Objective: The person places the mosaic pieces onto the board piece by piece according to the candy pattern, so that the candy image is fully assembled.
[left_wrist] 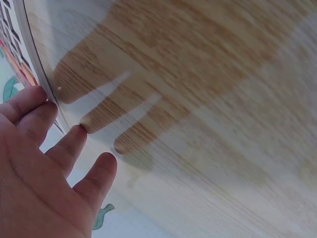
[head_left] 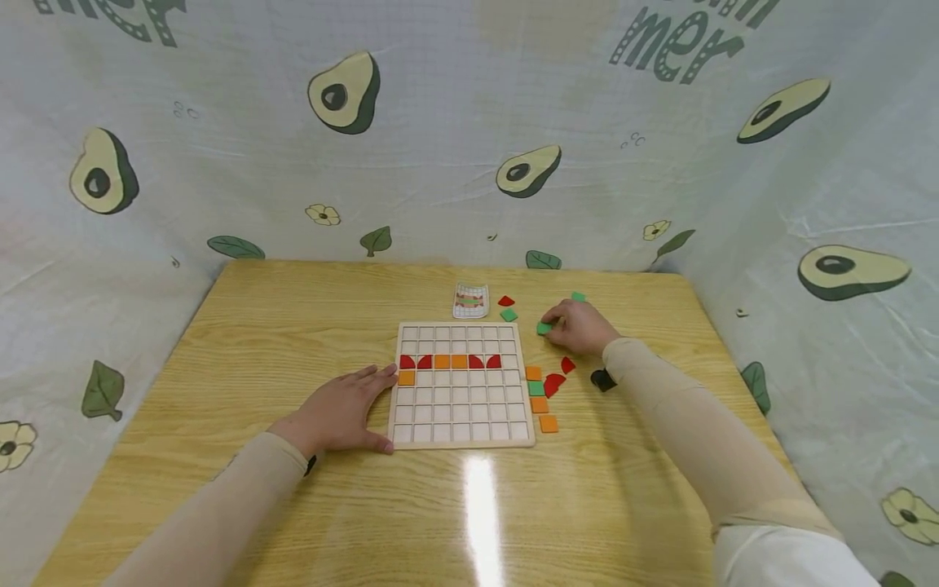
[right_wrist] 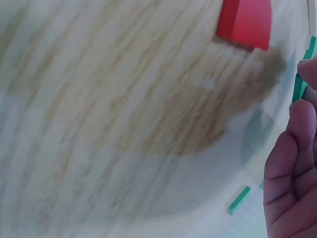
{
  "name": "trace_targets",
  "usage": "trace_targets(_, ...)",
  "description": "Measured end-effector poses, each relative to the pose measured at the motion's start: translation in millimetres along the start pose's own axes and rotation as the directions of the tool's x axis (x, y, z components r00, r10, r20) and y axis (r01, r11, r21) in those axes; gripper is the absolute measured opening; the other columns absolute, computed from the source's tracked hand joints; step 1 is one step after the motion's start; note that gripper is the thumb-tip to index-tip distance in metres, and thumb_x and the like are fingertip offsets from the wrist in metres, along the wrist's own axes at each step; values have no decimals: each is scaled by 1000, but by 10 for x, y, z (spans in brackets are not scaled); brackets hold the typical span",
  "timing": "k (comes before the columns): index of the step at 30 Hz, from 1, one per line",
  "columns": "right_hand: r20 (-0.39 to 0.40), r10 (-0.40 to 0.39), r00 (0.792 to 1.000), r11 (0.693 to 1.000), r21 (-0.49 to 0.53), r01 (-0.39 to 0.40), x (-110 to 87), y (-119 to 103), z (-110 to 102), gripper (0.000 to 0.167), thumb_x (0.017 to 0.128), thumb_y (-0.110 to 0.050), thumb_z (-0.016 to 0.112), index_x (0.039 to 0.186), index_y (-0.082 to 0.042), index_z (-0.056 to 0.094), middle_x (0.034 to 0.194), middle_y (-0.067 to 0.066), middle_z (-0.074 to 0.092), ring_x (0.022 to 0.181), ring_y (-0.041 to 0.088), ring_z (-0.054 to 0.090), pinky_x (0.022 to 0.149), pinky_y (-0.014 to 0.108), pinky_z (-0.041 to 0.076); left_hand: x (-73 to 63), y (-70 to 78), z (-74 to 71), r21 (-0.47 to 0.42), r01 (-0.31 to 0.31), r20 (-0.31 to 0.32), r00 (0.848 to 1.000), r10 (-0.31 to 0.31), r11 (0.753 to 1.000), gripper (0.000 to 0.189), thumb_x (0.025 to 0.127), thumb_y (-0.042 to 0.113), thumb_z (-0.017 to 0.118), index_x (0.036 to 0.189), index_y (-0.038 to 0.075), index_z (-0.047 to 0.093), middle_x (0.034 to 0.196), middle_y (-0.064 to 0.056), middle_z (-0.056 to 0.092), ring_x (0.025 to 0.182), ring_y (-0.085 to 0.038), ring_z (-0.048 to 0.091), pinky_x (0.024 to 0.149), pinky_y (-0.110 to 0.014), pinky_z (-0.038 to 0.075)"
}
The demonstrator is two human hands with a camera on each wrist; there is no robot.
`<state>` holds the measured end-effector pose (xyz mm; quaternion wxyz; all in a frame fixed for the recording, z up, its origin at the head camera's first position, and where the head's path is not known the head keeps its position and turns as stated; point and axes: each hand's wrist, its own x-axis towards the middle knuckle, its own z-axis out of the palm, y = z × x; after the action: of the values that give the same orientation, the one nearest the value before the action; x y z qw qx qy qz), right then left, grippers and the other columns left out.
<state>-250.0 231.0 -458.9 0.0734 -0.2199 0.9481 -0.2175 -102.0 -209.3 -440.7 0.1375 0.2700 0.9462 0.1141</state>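
A light wooden grid board (head_left: 469,414) lies on the table; one row holds red quarter-round tiles (head_left: 425,362) on either side of two orange squares (head_left: 451,361). Below the row's left end sits another orange square (head_left: 407,377). My left hand (head_left: 345,412) rests at the board's left edge, fingers spread and fairly straight, with fingertips right at the rim in the left wrist view. Beyond the board's right side, my right hand (head_left: 579,328) pinches a green square tile (head_left: 544,328) between thumb and fingertips. The right wrist view catches this green tile (right_wrist: 298,88) at its right edge.
A small pattern card (head_left: 471,302) lies behind the board. Loose red (head_left: 554,384), orange (head_left: 548,424) and green (head_left: 536,389) tiles are scattered along the board's right side. Another green tile (head_left: 578,297) lies just behind my right hand. A patterned cloth (head_left: 440,220) hangs around the table.
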Motion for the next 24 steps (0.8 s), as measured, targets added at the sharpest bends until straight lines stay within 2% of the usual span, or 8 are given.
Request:
trace_targets(4, 12, -15, 1000, 1000, 13, 14, 0, -107, -5, 28, 86, -13, 71, 113, -9, 74, 105, 3, 67, 83, 19, 58, 77, 36, 52, -14, 2, -12, 3, 11, 3, 1000, -11, 1000, 107, 71, 68, 78, 152, 9, 42, 160, -6, 32, 144, -36, 31, 108, -59, 33)
trace_targets(15, 38, -70, 997, 996, 49, 68, 47, -594, 71, 26, 86, -14, 72, 112, -10, 75, 100, 0, 66, 72, 16, 55, 67, 31, 50, -17, 35, -41, 4, 15, 9, 1000, -15, 1000, 105, 71, 65, 79, 152, 8, 43, 160, -7, 33, 143, -37, 32, 107, -61, 34)
trace_targets(21, 70, -86, 994, 992, 98, 79, 87, -900, 192, 26, 88, -16, 73, 113, -12, 75, 105, -2, 67, 77, 15, 57, 71, 30, 51, -7, 27, -24, 1, 18, 6, 1000, -18, 1000, 107, 71, 67, 78, 153, 9, 41, 160, -6, 32, 144, -37, 31, 106, -63, 33)
trace_targets(24, 84, -123, 989, 990, 84, 116, 111, -1052, 285, 25, 88, -18, 72, 112, -13, 76, 106, -4, 67, 80, 12, 58, 74, 29, 51, -1, 12, -5, 0, 12, 4, 1000, -12, 1000, 108, 70, 68, 78, 153, 10, 41, 161, -5, 31, 144, -36, 30, 107, -61, 33)
